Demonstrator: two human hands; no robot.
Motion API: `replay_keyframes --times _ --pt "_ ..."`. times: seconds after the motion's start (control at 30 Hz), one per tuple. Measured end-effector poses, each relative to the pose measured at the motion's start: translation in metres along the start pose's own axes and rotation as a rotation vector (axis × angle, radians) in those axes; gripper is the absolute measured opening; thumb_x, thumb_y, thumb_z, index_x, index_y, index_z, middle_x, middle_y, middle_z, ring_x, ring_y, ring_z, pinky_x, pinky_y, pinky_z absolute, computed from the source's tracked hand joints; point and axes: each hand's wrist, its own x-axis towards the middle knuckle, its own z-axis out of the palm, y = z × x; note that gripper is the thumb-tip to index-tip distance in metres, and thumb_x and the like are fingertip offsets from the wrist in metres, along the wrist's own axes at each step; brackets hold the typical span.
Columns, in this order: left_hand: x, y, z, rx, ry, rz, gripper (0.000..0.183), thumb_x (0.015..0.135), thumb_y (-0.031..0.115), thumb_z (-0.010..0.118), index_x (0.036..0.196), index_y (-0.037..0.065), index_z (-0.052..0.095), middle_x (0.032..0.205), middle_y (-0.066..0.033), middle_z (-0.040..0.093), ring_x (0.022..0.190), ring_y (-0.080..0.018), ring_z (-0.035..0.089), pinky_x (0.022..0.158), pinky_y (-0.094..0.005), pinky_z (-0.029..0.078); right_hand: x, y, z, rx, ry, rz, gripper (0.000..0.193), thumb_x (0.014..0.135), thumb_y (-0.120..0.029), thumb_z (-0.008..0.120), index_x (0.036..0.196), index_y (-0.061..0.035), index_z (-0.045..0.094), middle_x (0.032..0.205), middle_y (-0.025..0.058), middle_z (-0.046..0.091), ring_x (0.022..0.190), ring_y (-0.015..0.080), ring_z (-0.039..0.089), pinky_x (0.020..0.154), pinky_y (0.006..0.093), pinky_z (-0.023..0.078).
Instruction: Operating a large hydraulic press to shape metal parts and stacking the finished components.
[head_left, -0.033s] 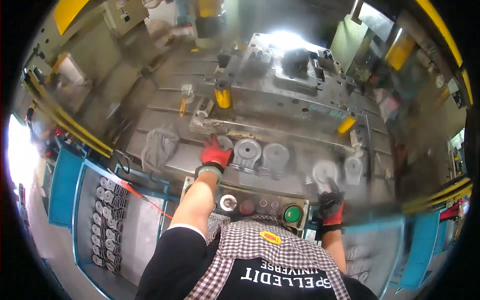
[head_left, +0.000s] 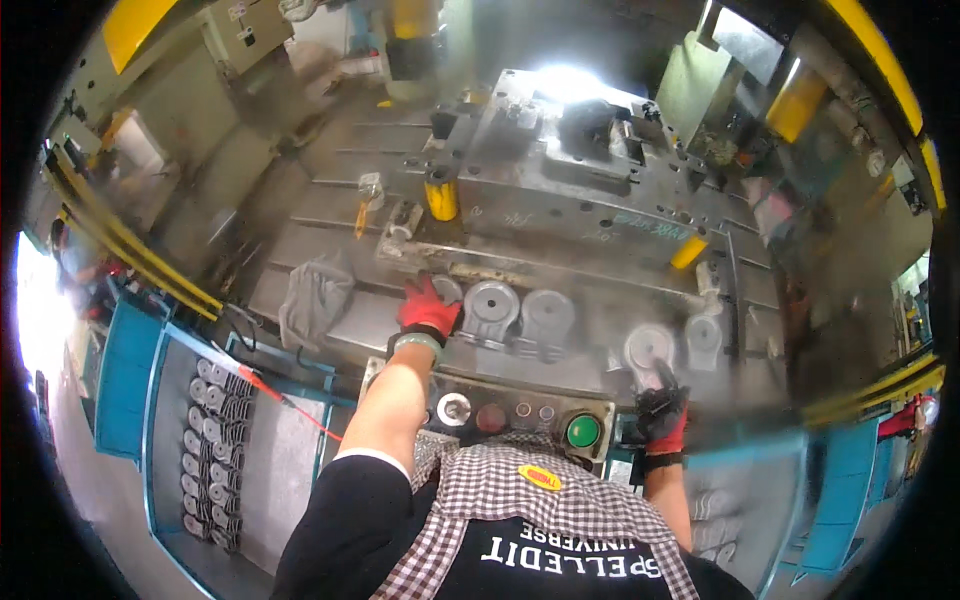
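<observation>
Gloved left hand beside metal stampings

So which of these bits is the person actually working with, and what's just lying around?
In hand:
- left hand on the round metal parts on the press bed
- right hand holding another metal part

Lying about:
- grey rag
- stacked parts in the blue bin
- green button

Red gloves, green button, checked apron, grey rag

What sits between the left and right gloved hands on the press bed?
Head view: between the left hand and the right hand lie two round grey metal parts side by side on the press bed; a third, blurred, sits just above the right hand.
</observation>
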Motion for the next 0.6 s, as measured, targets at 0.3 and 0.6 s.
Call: replay_keyframes --times 0.3,0.6 --pt "0.078 -0.059 0.022 -0.386 -0.133 0.154 0.063 0.059 0.038 0.071 0.11 0.004 0.054 0.112 -0.0191 0.054 0.105 -0.0338 0.05 0.089 -0.0376 0.041 0.012 -0.068 0.124 -0.198 -0.18 -0.179 0.045 0.086 -0.03 0.046 0.123 -0.0034 0.043 0.07 0.0004 0.049 0.056 0.0083 0.043 0.054 0.022 0.039" --pt "0.111 -0.092 0.038 -0.551 -0.294 0.199 0.065 0.061 0.035 0.071 0.115 0.007 0.051 0.115 -0.0163 0.053 0.11 -0.0305 0.048 0.09 -0.0362 0.039 0.166 -0.099 0.255 0.549 -0.604 -0.013 0.053 0.089 -0.041 0.032 0.127 -0.0037 0.038 0.116 0.0103 0.054 0.092 0.0178 0.055 0.083 0.0342 0.045"
